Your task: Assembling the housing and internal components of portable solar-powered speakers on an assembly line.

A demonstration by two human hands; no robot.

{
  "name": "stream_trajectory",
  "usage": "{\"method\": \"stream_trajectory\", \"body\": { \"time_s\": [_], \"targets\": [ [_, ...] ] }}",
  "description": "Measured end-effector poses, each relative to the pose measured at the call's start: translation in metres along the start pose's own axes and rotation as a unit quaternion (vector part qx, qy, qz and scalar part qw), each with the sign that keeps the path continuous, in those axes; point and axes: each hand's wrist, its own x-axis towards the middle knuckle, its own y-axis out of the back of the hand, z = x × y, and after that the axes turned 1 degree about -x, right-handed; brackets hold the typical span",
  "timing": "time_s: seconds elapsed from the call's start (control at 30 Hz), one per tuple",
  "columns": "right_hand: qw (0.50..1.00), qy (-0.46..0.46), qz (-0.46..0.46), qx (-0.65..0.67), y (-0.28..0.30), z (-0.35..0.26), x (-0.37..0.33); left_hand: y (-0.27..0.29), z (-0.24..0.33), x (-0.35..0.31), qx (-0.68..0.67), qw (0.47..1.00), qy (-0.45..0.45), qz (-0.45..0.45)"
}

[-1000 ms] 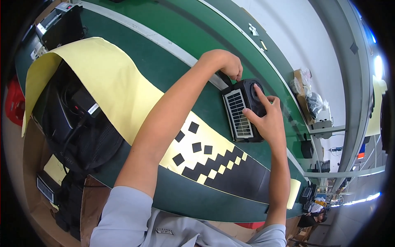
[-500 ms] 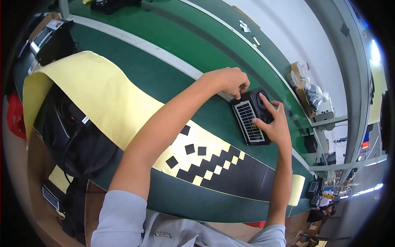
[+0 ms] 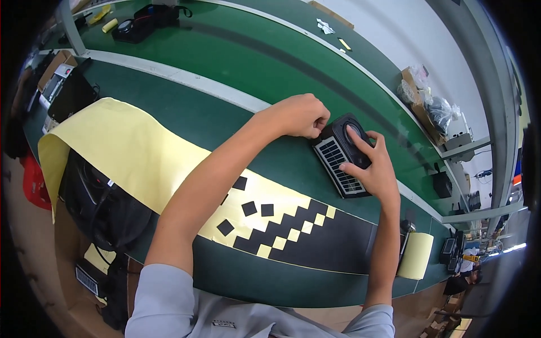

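Note:
A black box-shaped speaker (image 3: 340,129) with a small solar panel (image 3: 331,159) on one face lies tilted on the green bench. My right hand (image 3: 376,172) grips it, with the thumb on the panel and the index finger by the round speaker cone. At the speaker's left end, my left hand (image 3: 307,117) is closed with its fingers curled and pinched. What the pinch holds, if anything, is hidden. Below my arms stretches a long yellow backing sheet (image 3: 129,129), with black square stickers (image 3: 249,209) and a solid black adhesive area (image 3: 327,245).
A yellow roll (image 3: 416,256) stands at the sheet's right end. A black bag (image 3: 101,208) sits under the sheet's left end. A white rail (image 3: 186,78) runs behind the bench. On the far green surface are a black device (image 3: 135,31) and a carton with plastic bags (image 3: 421,107).
The view has shifted a little. My left hand has drawn slightly left and its fingers sit lower against the speaker's end. The right hand keeps its grip on the speaker.

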Motion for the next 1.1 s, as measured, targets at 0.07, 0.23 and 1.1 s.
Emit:
{"method": "stream_trajectory", "body": {
  "time_s": [0.07, 0.23, 1.1],
  "targets": [
    [0.999, 0.018, 0.012, -0.027, -0.006, -0.001, -0.003, -0.004, -0.003, -0.003, -0.009, 0.999, -0.012, 0.035],
    [0.997, 0.031, 0.02, -0.062, -0.008, -0.006, -0.004, -0.007, -0.007, -0.006, -0.012, 0.999, -0.009, 0.033],
    [0.98, -0.153, 0.121, -0.029, -0.026, 0.015, 0.014, -0.047, 0.025, 0.061, 0.104, 0.982, 0.114, 0.112]
  ]
}}
